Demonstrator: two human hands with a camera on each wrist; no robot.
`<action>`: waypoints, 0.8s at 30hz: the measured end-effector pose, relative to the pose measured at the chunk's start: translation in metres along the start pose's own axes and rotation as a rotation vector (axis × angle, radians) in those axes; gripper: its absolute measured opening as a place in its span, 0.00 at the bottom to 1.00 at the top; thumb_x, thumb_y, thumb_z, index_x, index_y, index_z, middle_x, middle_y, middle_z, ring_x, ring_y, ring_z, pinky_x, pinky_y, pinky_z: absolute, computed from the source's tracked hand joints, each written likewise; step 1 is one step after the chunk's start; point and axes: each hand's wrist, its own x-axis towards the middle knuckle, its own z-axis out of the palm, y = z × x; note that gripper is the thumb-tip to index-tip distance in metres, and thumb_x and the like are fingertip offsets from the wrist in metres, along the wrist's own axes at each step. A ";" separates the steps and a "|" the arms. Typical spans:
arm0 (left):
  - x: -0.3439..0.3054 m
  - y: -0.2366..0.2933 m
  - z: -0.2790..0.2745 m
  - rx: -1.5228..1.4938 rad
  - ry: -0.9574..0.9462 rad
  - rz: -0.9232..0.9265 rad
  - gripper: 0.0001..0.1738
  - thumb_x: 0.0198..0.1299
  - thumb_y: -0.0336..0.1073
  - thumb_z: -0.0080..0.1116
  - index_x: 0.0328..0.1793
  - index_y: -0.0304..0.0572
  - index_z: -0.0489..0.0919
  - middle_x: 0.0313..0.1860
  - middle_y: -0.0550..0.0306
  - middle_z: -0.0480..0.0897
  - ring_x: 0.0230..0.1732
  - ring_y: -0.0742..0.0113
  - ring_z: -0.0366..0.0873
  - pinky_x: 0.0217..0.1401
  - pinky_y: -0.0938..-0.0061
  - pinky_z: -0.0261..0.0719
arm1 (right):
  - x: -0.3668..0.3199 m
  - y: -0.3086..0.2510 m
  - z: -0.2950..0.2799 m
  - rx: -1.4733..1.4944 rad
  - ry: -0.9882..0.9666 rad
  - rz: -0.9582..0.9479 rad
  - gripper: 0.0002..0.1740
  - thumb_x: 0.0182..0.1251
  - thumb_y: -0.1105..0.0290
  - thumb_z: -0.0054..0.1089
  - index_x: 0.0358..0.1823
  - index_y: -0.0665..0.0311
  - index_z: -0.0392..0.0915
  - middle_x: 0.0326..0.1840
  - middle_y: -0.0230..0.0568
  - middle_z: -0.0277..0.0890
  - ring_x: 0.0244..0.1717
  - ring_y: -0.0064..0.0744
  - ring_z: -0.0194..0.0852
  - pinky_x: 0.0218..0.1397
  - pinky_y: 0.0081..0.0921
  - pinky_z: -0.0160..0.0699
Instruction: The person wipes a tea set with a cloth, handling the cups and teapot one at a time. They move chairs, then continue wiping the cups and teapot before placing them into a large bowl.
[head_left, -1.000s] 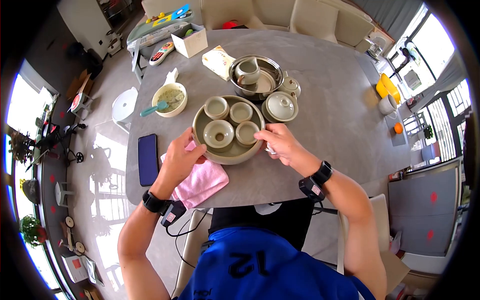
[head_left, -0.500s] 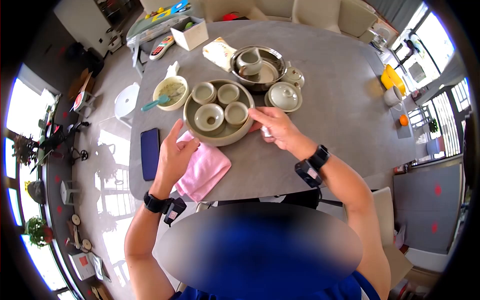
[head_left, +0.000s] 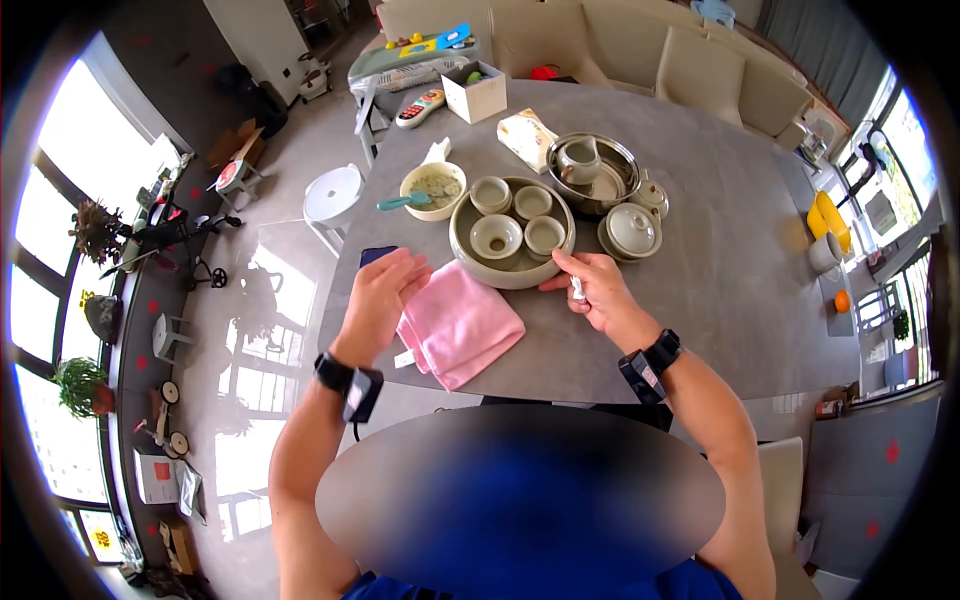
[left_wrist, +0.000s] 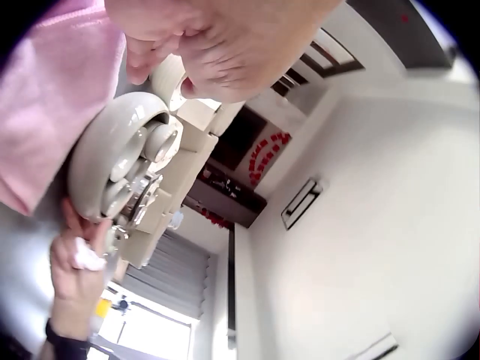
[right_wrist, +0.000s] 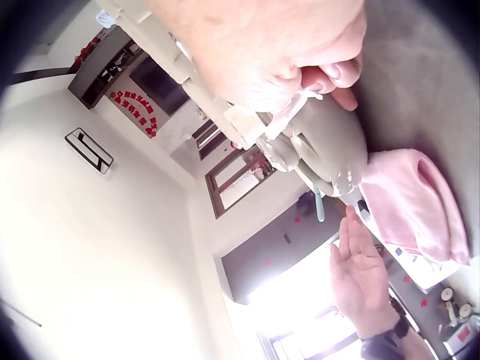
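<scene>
A wide ceramic bowl (head_left: 497, 274) stands on the table with several small pieces inside: cups (head_left: 533, 203) and a flared piece (head_left: 496, 238) with a dark centre. At its near right side my right hand (head_left: 603, 292) holds the edge between thumb and forefinger. A crumpled white tissue (left_wrist: 88, 255) is tucked in that hand's curled fingers. My left hand (head_left: 385, 295) is off the bowl, fingers straight, palm turned inward in the right wrist view. It is beside a folded pink cloth (head_left: 463, 325) and covers most of a dark phone (head_left: 376, 254).
Behind the bowl are a steel basin (head_left: 612, 190) with a pitcher in it, a lidded pot (head_left: 633, 232) and a small teapot (head_left: 652, 197). To the left stands a food bowl (head_left: 448, 190) with a teal spoon (head_left: 403, 201). A tissue pack (head_left: 525, 140) and white box (head_left: 475, 95) lie farther back.
My left hand has let go of the ceramic bowl and drawn back left over the phone. The bowl has shifted away and left towards the food bowl, my right hand staying at its edge.
</scene>
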 end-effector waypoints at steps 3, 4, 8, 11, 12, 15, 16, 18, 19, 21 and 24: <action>0.042 0.004 -0.012 -0.217 -0.099 -0.148 0.27 0.81 0.34 0.52 0.73 0.16 0.62 0.72 0.22 0.72 0.71 0.39 0.77 0.77 0.58 0.79 | -0.008 0.001 0.008 0.031 0.038 -0.033 0.22 0.76 0.55 0.70 0.51 0.71 0.81 0.35 0.48 0.84 0.30 0.23 0.83 0.15 0.18 0.52; 0.056 0.003 -0.014 -0.299 -0.089 -0.202 0.26 0.81 0.34 0.51 0.73 0.16 0.61 0.71 0.21 0.72 0.71 0.38 0.77 0.77 0.58 0.80 | -0.012 0.004 0.009 0.031 0.044 -0.038 0.23 0.76 0.55 0.70 0.53 0.72 0.80 0.36 0.49 0.84 0.29 0.23 0.83 0.16 0.17 0.52; 0.101 -0.005 -0.013 -0.314 -0.040 -0.264 0.25 0.80 0.33 0.53 0.73 0.20 0.61 0.64 0.20 0.75 0.62 0.34 0.81 0.69 0.54 0.87 | -0.030 0.012 -0.002 0.014 0.023 -0.053 0.26 0.78 0.55 0.68 0.61 0.72 0.78 0.41 0.55 0.87 0.20 0.15 0.69 0.16 0.16 0.50; 0.119 -0.008 -0.014 -0.326 -0.057 -0.239 0.24 0.80 0.33 0.52 0.73 0.23 0.63 0.64 0.24 0.78 0.60 0.38 0.84 0.66 0.57 0.89 | -0.046 0.015 -0.006 0.030 0.024 -0.040 0.24 0.78 0.58 0.67 0.64 0.70 0.77 0.43 0.58 0.87 0.13 0.10 0.55 0.17 0.15 0.50; 0.123 -0.010 -0.016 -0.334 -0.066 -0.235 0.23 0.80 0.33 0.51 0.73 0.24 0.64 0.63 0.25 0.79 0.60 0.39 0.84 0.66 0.57 0.89 | -0.053 0.017 -0.007 0.038 0.018 -0.030 0.24 0.78 0.59 0.67 0.64 0.70 0.77 0.43 0.58 0.87 0.14 0.10 0.55 0.17 0.15 0.50; 0.131 -0.004 -0.010 -0.278 -0.064 -0.203 0.21 0.80 0.32 0.51 0.72 0.26 0.66 0.63 0.29 0.81 0.61 0.42 0.84 0.65 0.58 0.89 | -0.071 0.020 -0.009 0.045 0.006 -0.022 0.21 0.78 0.64 0.65 0.63 0.72 0.76 0.44 0.57 0.88 0.14 0.10 0.57 0.18 0.16 0.50; 0.134 -0.003 -0.009 -0.253 -0.057 -0.202 0.21 0.80 0.32 0.51 0.73 0.27 0.65 0.65 0.29 0.80 0.63 0.42 0.83 0.67 0.59 0.88 | -0.077 0.021 -0.009 0.049 -0.001 -0.017 0.21 0.78 0.64 0.65 0.63 0.72 0.76 0.44 0.56 0.88 0.15 0.11 0.57 0.18 0.16 0.51; 0.142 0.000 -0.010 -0.200 -0.039 -0.205 0.22 0.81 0.32 0.50 0.74 0.29 0.64 0.68 0.30 0.78 0.66 0.42 0.82 0.71 0.59 0.86 | -0.090 0.021 -0.010 0.063 -0.014 -0.001 0.20 0.78 0.66 0.65 0.62 0.73 0.76 0.43 0.56 0.88 0.15 0.11 0.58 0.18 0.17 0.52; 0.148 0.000 -0.011 -0.185 -0.029 -0.205 0.22 0.81 0.32 0.50 0.74 0.29 0.65 0.68 0.30 0.78 0.66 0.42 0.82 0.70 0.59 0.87 | -0.096 0.020 -0.009 0.065 -0.008 0.010 0.20 0.77 0.67 0.65 0.62 0.73 0.76 0.42 0.54 0.88 0.15 0.12 0.59 0.19 0.17 0.53; 0.162 0.002 -0.012 -0.154 -0.008 -0.205 0.21 0.81 0.32 0.49 0.74 0.29 0.65 0.68 0.30 0.78 0.65 0.42 0.83 0.69 0.59 0.88 | -0.105 0.021 -0.009 0.078 -0.001 0.012 0.17 0.77 0.69 0.64 0.60 0.73 0.78 0.39 0.53 0.87 0.14 0.14 0.59 0.18 0.18 0.53; 0.192 0.003 -0.021 -0.125 -0.050 -0.204 0.21 0.81 0.32 0.48 0.73 0.29 0.65 0.67 0.30 0.79 0.63 0.41 0.84 0.68 0.59 0.88 | -0.113 0.028 -0.012 0.108 0.007 0.031 0.13 0.78 0.71 0.63 0.55 0.73 0.81 0.35 0.50 0.86 0.14 0.16 0.61 0.18 0.18 0.53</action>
